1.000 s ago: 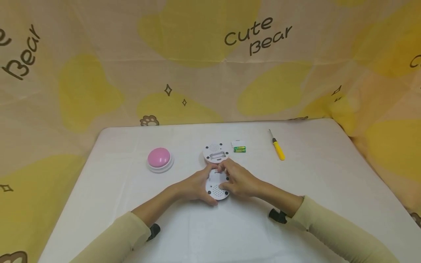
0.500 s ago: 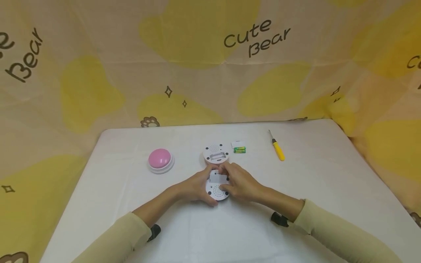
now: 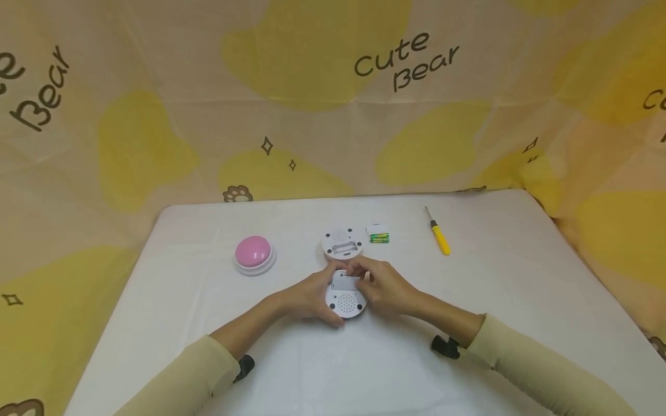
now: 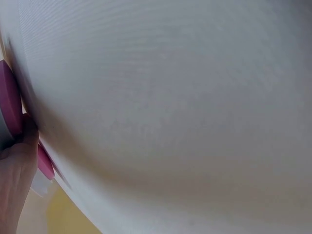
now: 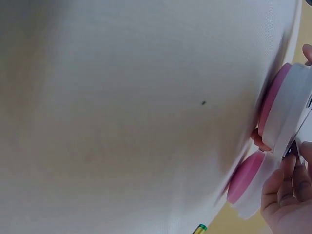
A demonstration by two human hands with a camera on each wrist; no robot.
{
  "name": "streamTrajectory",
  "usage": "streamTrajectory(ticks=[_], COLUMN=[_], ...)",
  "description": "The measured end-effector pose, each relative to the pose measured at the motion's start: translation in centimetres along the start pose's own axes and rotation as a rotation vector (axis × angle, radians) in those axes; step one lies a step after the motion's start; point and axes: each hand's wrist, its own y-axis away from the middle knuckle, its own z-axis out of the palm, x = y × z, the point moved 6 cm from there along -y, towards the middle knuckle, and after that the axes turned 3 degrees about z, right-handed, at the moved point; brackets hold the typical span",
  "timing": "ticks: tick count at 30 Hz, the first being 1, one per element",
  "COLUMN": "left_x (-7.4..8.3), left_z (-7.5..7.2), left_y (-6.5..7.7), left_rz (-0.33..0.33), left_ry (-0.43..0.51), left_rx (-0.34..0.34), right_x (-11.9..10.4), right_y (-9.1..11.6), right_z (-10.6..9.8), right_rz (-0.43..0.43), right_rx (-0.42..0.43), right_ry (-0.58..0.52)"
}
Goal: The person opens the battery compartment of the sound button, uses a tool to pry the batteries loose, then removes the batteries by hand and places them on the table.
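A round white push button lies upside down at the table's middle, its speaker holes and dark feet facing up. My left hand grips its rim, thumb at the near side and fingers at the far side. My right hand pinches the battery cover at its right edge with thumb and fingers. The right wrist view shows the push button's pink cap against the table, with the right fingers close at the cover. Fingers hide part of the cover's far edge.
Just behind stands a second upturned push button with an open battery compartment. Beside it lie a loose battery cover and green batteries. A yellow-handled screwdriver is further right, and an upright pink push button at the left.
My right thumb has moved from the speaker holes up to the battery cover's edge. The left hand keeps its grip on the push button, and the other things have stayed in place.
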Motion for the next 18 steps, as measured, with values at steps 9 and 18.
streamTrajectory(ticks=[9, 18], left_x=[0.0, -0.2], left_z=[0.0, 0.0], left_y=[0.1, 0.2], left_rz=[-0.008, -0.044], left_ry=[-0.015, -0.008], left_rx=[0.002, 0.003], right_x=[0.2, 2.1], right_y=[-0.1, -0.1], right_z=[-1.9, -4.8], right_rz=[0.014, 0.042], right_rx=[0.018, 0.107], right_ry=[-0.047, -0.009])
